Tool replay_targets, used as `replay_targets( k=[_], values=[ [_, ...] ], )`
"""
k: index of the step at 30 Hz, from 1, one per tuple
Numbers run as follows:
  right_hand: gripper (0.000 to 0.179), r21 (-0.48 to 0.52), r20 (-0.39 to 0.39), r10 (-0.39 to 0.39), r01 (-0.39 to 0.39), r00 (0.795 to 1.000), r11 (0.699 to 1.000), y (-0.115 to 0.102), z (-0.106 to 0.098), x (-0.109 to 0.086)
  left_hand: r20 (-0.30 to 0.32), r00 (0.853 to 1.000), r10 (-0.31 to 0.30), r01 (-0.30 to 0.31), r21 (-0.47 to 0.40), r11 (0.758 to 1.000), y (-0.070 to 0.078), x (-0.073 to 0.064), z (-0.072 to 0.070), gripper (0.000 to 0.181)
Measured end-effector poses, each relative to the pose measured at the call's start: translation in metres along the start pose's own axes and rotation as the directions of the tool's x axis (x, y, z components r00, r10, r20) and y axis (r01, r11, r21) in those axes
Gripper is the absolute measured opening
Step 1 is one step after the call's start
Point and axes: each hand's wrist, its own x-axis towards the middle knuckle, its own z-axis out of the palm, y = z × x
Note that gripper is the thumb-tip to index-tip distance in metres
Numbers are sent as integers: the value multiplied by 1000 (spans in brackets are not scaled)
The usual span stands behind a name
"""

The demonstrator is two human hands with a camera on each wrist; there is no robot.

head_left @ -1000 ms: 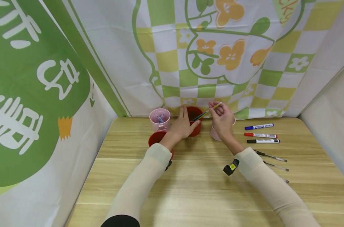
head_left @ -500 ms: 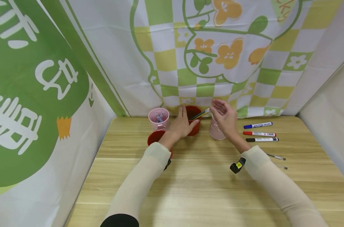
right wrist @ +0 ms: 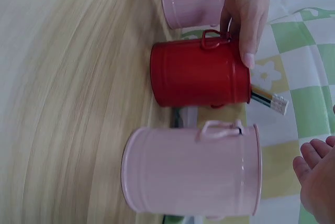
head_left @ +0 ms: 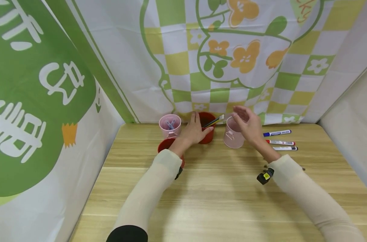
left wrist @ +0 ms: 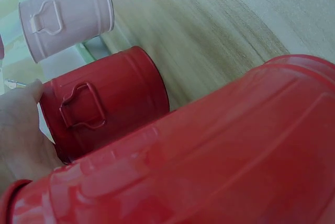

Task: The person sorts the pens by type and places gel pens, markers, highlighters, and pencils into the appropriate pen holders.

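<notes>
My left hand [head_left: 193, 132] holds the back red bucket [head_left: 206, 138] at its rim, thumb along the front and fingers along the left side. Out of that bucket slant several pencils [right wrist: 269, 100], dark and yellow with pale ends, leaning to the right. My right hand [head_left: 250, 125] holds nothing; it hovers with loosely bent fingers beside the mouth of the right pink bucket [head_left: 234, 139]. Another red bucket [left wrist: 209, 150] stands nearer to me, partly covered by my left wrist in the head view. Left of my hand is a second pink bucket [head_left: 164, 130] with light blue sticks inside.
On the right lie a blue marker [head_left: 278, 133], a red marker [head_left: 282, 143] and a black marker [head_left: 286, 148]. My right forearm covers most of the pens nearer to me. A patterned cloth [head_left: 201, 80] hangs right behind the buckets.
My right hand has let go of the pencil at the back red bucket and moved right, past the right pink bucket's mouth. The left hand has stayed in place.
</notes>
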Motion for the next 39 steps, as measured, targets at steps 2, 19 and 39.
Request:
replay_targets(
  k=[2, 19, 39],
  values=[
    [36, -25, 7, 10, -10, 1000, 1000, 1, -5, 0, -8, 1000, 5, -5, 11, 1000, 0, 0, -1, 101],
    [40, -247, 73, -13, 31, 997, 969, 48, -45, -4, -154, 976, 156, -141, 107, 984, 15, -5, -18, 93],
    [41, -496, 344, -67, 242, 937, 834, 72, -86, -43, -113, 952, 284, -251, 239, 938, 68, -15, -30, 93]
  ],
)
